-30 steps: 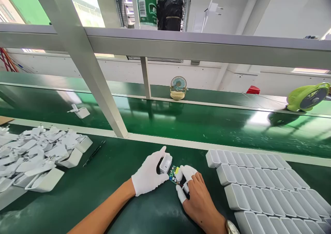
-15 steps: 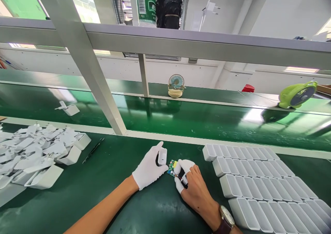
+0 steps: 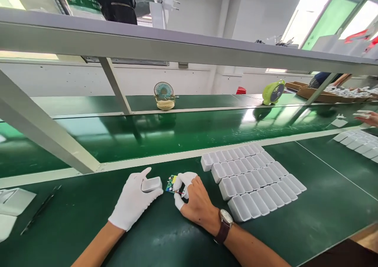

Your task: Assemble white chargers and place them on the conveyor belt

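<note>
My left hand (image 3: 134, 199), in a white glove, grips a small white plastic charger shell (image 3: 151, 184) lying on the dark green mat. My right hand (image 3: 193, 200), with white finger cots on its fingertips and a watch on the wrist, pinches a small green circuit board (image 3: 171, 183) with a yellow part. The board's end sits just beside the shell's open side. Both hands rest low on the mat, close together.
Rows of several white shells (image 3: 251, 176) lie just right of my hands. A black pen (image 3: 39, 209) and white parts (image 3: 13, 200) lie at the left. Two small fans (image 3: 164, 95) (image 3: 273, 92) stand beyond the conveyor belt (image 3: 177, 129). Another person's hand (image 3: 367, 117) works at far right.
The view has swung to the right, so the pile of white parts has slid mostly out of sight. The shell now lies flatter in my left hand; the board stays at its opening.
</note>
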Tool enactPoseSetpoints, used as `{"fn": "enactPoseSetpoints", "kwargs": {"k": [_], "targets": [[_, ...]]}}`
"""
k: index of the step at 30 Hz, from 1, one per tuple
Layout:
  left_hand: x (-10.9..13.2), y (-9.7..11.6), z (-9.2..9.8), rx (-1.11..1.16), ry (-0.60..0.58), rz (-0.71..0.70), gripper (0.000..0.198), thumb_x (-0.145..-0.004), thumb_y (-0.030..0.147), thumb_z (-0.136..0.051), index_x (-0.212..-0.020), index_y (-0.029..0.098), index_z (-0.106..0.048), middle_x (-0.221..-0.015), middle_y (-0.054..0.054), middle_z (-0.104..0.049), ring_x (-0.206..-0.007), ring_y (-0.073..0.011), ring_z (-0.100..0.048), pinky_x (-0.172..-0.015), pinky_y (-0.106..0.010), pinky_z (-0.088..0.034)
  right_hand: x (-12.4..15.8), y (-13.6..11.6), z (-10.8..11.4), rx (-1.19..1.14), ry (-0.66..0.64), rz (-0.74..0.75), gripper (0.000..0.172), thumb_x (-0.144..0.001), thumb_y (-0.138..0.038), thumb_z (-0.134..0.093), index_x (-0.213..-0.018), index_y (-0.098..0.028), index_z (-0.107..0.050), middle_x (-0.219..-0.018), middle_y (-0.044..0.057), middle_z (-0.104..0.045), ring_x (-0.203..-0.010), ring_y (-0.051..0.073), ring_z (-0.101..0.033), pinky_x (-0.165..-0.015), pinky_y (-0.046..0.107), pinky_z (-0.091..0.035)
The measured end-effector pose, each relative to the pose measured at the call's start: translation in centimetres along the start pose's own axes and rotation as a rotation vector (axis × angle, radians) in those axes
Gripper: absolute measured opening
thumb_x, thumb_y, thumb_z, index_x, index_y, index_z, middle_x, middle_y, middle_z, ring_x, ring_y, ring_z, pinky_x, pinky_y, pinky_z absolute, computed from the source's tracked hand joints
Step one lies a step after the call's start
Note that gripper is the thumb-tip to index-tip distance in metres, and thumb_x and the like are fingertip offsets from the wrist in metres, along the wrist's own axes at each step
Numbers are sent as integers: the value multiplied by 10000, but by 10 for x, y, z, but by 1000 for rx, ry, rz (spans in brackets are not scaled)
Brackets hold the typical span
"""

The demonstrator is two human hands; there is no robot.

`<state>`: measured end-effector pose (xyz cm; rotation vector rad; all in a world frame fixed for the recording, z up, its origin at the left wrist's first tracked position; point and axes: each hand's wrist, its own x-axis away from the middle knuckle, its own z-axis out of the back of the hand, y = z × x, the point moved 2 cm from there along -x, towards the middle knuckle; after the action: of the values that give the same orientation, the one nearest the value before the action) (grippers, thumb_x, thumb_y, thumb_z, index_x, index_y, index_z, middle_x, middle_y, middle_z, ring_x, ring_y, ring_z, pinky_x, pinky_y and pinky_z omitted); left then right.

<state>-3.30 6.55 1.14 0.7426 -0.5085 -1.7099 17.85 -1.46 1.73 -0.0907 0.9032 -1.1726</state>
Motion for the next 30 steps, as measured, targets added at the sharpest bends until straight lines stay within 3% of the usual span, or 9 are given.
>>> {"fn": "enactPoseSetpoints", "kwargs": {"k": [3, 7, 9, 14, 19, 22, 25, 30], "targets": [[5, 3, -1, 29, -93, 50, 794, -670, 433, -779, -1374, 165, -528, -1073, -80, -628, -962, -288, -652, -888, -455, -552, 2, 1, 1, -65, 61, 11, 266, -827, -85, -557, -1062, -208, -551, -1022, 71, -629, -957, 236, -594, -841, 402, -523], [12, 6, -5, 155, -275, 108, 963, -664, 302, -783, -1513, 204, -340, -828, 27, -622, -718, -199, -638, -750, -370, -567, 7, 3, -2, -108, 127, -44, 491, -868, -126, -565, -1345, -188, -467, -1171, 134, -602, -914, 230, -632, -799, 408, -584], [14, 7, -8, 176, -313, 115, 994, -672, 271, -775, -1544, 210, -301, -839, 22, -652, -712, -193, -640, -748, -363, -568, 8, 3, -3, -147, 114, -58, 544, -865, -114, -561, -1391, -188, -440, -1214, 148, -585, -957, 235, -645, -780, 388, -604], [16, 5, -16, 251, -239, 31, 910, -697, 272, -778, -1512, 250, -373, -1211, -68, -686, -1025, -253, -685, -926, -409, -560, 13, -3, -4, -251, 65, 4, 559, -861, -74, -547, -1393, -223, -456, -1229, 134, -585, -1049, 235, -652, -814, 355, -622], [16, 2, -16, 242, -167, -26, 696, -696, 359, -808, -1329, 233, -547, -1210, -92, -677, -1063, -272, -682, -958, -446, -554, 15, -4, -10, -457, 64, -136, 506, -878, -165, -605, -1373, -205, -506, -1136, 134, -656, -920, 219, -691, -795, 350, -632], [14, 1, -12, 355, -109, 5, 632, -725, 349, -788, -1292, 229, -536, -1193, -73, -677, -1078, -256, -675, -997, -450, -534, 12, -4, -12, -702, 22, -283, 479, -913, -303, -640, -1363, -201, -511, -1040, 109, -703, -880, 198, -708, -806, 346, -630], [12, -2, -11, 542, -142, 42, 624, -769, 305, -756, -1320, 211, -479, -1166, -76, -685, -1069, -236, -677, -989, -429, -540, 7, -3, -11, -902, 23, -377, 536, -873, -416, -715, -1319, -179, -536, -1011, 128, -728, -935, 243, -724, -829, 419, -625], [14, 4, -11, 482, -165, 19, 641, -727, 249, -775, -1300, 214, -491, -1183, -83, -663, -1036, -236, -672, -969, -437, -540, 6, -3, -13, -956, -68, -373, 565, -847, -341, -725, -1349, -205, -505, -1100, 129, -715, -945, 229, -729, -866, 414, -615]]}}
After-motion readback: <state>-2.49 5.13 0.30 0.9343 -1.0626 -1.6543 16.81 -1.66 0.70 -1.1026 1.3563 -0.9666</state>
